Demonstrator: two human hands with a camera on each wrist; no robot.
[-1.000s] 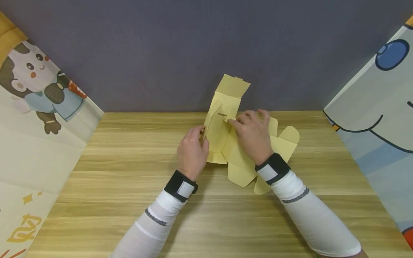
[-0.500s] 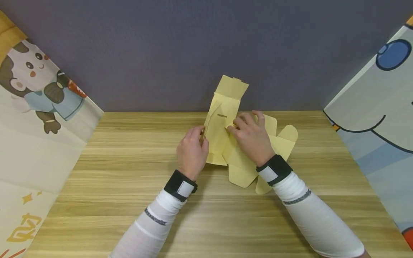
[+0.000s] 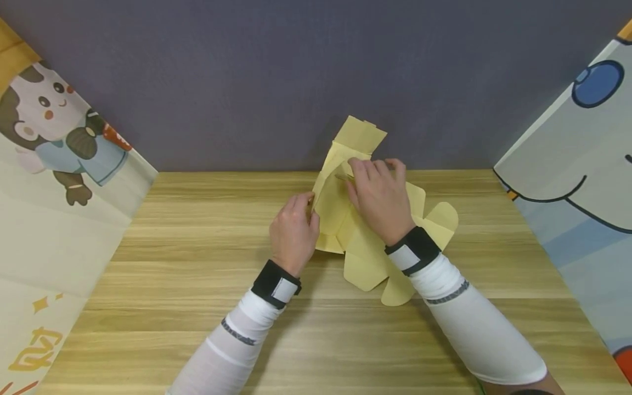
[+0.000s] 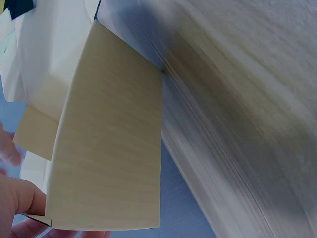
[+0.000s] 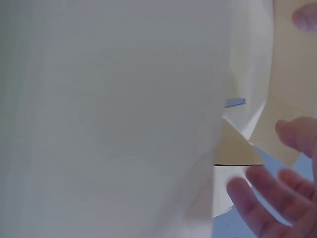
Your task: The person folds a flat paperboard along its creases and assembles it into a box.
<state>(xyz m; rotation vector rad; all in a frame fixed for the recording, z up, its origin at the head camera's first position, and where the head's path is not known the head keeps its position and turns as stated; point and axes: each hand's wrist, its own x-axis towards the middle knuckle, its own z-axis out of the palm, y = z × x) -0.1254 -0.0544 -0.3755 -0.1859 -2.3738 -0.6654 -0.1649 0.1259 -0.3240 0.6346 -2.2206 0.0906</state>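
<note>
A pale yellow cardboard box (image 3: 333,211), partly folded, stands tilted on the table with its long panels and flaps spread open. My left hand (image 3: 294,233) pinches the left side panel (image 4: 106,139) near its upper end, thumb on the inner face and fingers behind. Over the box's upper right edge is my right hand (image 3: 380,200), its fingers loosely bent and spread. In the right wrist view these fingers (image 5: 257,196) lie close to a small folded flap (image 5: 237,148). A narrow slot (image 5: 235,102) shows in the back panel. The right hand hides part of the box.
The wooden table (image 3: 197,247) ends at a dark grey wall (image 3: 247,82) close behind the box. Printed cartoon panels flank it, one on the left (image 3: 74,137) and one on the right (image 3: 568,153). Rounded flaps (image 3: 441,216) stick out to the right.
My right hand has moved up and slightly left toward the slot, and its fingers have spread. The box's top has leaned a little right and its right flaps have dipped. The left hand stays put.
</note>
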